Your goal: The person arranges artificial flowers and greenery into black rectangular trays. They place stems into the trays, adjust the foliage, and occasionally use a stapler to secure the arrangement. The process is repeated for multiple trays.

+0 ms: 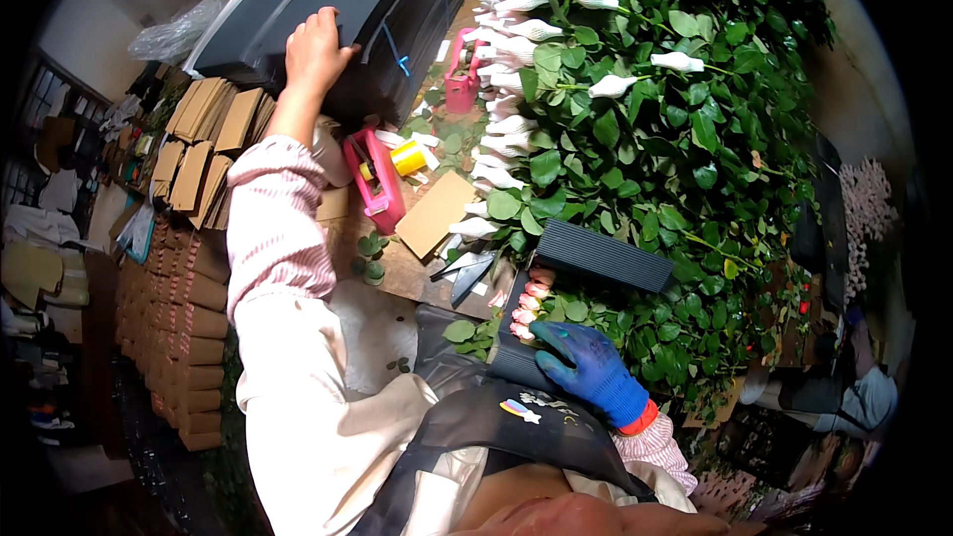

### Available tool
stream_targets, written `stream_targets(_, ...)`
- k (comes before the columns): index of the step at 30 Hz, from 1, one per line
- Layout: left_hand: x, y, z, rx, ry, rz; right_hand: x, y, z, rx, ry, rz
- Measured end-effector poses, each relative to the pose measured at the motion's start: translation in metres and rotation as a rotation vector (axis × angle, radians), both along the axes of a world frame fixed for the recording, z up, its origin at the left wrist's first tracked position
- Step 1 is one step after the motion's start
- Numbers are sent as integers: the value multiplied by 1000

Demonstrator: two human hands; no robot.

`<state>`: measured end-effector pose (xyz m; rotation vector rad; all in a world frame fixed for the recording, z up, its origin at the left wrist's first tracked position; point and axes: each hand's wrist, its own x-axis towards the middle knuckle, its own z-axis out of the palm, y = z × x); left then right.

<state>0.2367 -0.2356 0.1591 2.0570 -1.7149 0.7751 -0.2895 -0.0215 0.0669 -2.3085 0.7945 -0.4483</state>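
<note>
At the upper left, my bare left hand (316,52) is at the near edge of a stack of dark grey sheets (382,0), its fingers bent over the top one. My right hand (596,372), in a blue glove with a red cuff, lies close to my chest beside a row of pale pink roses (529,310). Its thumb and forefinger are apart, next to the blooms. A dark corrugated sheet (606,256) is folded around the roses, one flap above them and another part below. Leafy stems run from the blooms to the right, partly under the glove.
Many leafy rose stems (635,149) with white netted heads are piled along the right. A pink tape dispenser (375,179) with yellow tape, a tan card (437,213) and dark scissors (469,273) lie on the table. Stacked brown cardboard pieces (189,308) stand at the left.
</note>
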Motion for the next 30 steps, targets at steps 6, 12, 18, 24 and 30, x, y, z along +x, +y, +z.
stream_targets(6, -109, 76, 33, -536, 547, -366, -3, -16, 11, 60, -136, -51)
stream_targets(12, -253, 225, -16, -371, 248, -841, 23, -36, 65, 887, -698, -29)
stream_targets(18, -293, 237, -76, -205, 529, -621, -39, -47, 9, 773, -465, -551)
stream_targets(24, -292, 227, -187, 781, 1510, -364, -105, -19, -57, 860, -147, -716)
stream_targets(30, -287, 229, -245, 922, 1339, -376, -92, -40, -29, 116, 525, -239)
